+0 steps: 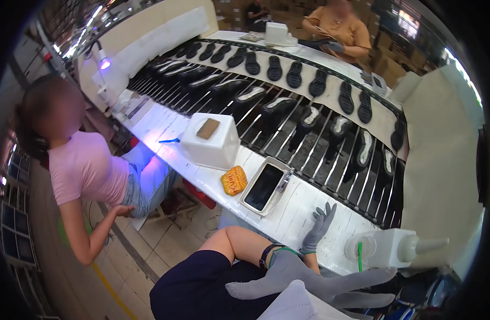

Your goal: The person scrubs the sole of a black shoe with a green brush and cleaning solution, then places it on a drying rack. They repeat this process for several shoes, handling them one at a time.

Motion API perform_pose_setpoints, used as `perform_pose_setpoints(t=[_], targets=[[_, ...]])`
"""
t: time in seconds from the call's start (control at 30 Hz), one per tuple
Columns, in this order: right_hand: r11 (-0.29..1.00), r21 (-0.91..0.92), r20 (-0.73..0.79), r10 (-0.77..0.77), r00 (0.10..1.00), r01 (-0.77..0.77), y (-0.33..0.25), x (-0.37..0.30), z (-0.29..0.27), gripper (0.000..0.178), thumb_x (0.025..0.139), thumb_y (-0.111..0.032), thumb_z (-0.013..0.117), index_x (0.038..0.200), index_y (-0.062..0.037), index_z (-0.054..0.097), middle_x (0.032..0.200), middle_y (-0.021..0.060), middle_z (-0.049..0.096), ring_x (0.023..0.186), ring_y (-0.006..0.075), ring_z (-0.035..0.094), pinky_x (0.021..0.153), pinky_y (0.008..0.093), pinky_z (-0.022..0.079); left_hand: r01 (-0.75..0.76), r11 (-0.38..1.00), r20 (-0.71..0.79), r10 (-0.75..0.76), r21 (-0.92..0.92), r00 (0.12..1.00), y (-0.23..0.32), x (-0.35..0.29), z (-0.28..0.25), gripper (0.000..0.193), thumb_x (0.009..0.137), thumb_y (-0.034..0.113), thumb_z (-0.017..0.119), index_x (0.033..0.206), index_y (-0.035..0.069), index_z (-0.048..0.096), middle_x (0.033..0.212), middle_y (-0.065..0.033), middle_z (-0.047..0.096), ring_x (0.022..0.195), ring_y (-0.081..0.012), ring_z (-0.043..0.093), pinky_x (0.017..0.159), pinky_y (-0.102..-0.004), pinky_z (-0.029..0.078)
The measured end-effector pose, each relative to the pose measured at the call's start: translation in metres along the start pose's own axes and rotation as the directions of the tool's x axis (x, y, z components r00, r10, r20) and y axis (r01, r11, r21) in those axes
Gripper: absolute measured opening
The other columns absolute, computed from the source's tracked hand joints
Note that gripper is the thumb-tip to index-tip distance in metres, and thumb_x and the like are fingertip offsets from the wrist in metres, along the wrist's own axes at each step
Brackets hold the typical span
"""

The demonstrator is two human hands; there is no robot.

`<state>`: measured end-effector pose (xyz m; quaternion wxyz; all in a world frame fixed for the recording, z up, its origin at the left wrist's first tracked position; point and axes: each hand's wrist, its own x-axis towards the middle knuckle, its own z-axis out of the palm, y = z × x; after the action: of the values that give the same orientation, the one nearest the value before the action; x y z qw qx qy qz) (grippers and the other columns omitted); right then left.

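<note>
My left hand (314, 280) wears a grey glove with a green cuff and is raised close to the camera. Its fingers are spread, with nothing visible in them. Beyond it, my right hand (321, 226), also in a grey glove, is over the white worktable's near edge (282, 226), fingers apart and holding nothing. Between that hand and the orange packet (234, 180) lies a shallow white tray (246, 198) with a flat black rectangle inside. To its right stands a white cup (352, 250) with a green-handled tool (360, 255) in it, beside a white spouted container (397, 248).
Black shoes (338, 130) lie upside down across a metal rod conveyor (319, 168). Black soles (318, 82) line a pale belt behind. A white box (208, 154) bears a brown block (208, 128). A person in pink (90, 170) sits left; another in orange (344, 29) works opposite.
</note>
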<state>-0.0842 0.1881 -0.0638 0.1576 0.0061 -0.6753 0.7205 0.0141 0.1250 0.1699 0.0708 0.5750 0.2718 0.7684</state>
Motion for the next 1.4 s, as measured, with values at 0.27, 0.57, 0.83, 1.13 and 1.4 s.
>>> perform_pose_setpoints(t=[0.27,0.57,0.83,1.13,1.4], targets=[[0.999,0.029,0.014,0.035,0.999,-0.035,-0.007,-0.003,0.002,0.066,0.099,-0.022,0.050,0.154,0.0001,0.021,0.147,0.0186,0.041,0.111,0.0293,0.056,0.093,0.0382,0.049,0.231,0.676,0.117,-0.210,-0.700,0.971,-0.028,0.023,-0.019,0.081,0.102,0.025,0.052,0.158,0.028,-0.005,0.165,-0.0149,0.005,0.147,-0.0385,0.023,0.121,-0.0566,0.016],[0.995,0.096,0.009,0.029,1.000,-0.029,0.010,0.002,-0.002,0.067,0.099,-0.018,0.052,0.155,-0.0027,0.019,0.146,0.0170,0.041,0.112,0.0263,0.055,0.093,0.0363,0.050,0.224,0.404,-0.012,-0.505,-0.887,0.863,0.028,0.011,0.013,0.105,0.084,0.037,0.072,0.159,0.018,0.000,0.162,-0.0223,0.008,0.149,-0.0408,0.004,0.121,-0.0525,0.015],[0.997,0.076,-0.001,0.031,1.000,-0.031,0.000,0.005,-0.002,0.067,0.097,-0.013,0.053,0.155,-0.0022,0.021,0.144,0.0158,0.044,0.112,0.0230,0.055,0.094,0.0328,0.048,0.206,0.145,0.052,-0.687,-0.968,0.725,0.065,0.028,0.002,0.083,0.095,0.049,0.054,0.159,0.025,0.007,0.161,-0.0231,0.015,0.145,-0.0438,0.024,0.119,-0.0584,0.019],[0.996,0.089,-0.013,0.004,1.000,-0.003,0.010,0.000,-0.006,0.067,0.097,-0.014,0.054,0.155,-0.0026,0.022,0.145,0.0167,0.043,0.111,0.0232,0.056,0.093,0.0328,0.049,0.210,0.205,0.063,-0.557,-0.956,0.828,0.045,0.019,-0.009,0.099,0.087,0.048,0.064,0.158,0.025,0.000,0.162,-0.0220,0.011,0.147,-0.0429,0.018,0.120,-0.0576,0.018],[0.998,0.038,-0.014,-0.050,0.999,0.050,0.012,0.003,-0.006,0.064,0.099,-0.015,0.053,0.154,-0.0028,0.024,0.143,0.0180,0.044,0.109,0.0236,0.058,0.090,0.0334,0.051,0.130,0.144,0.069,-0.370,-0.981,0.926,0.023,0.012,-0.001,0.115,0.079,0.048,0.073,0.158,0.024,-0.007,0.163,-0.0211,0.008,0.149,-0.0420,0.012,0.120,-0.0569,0.017]])
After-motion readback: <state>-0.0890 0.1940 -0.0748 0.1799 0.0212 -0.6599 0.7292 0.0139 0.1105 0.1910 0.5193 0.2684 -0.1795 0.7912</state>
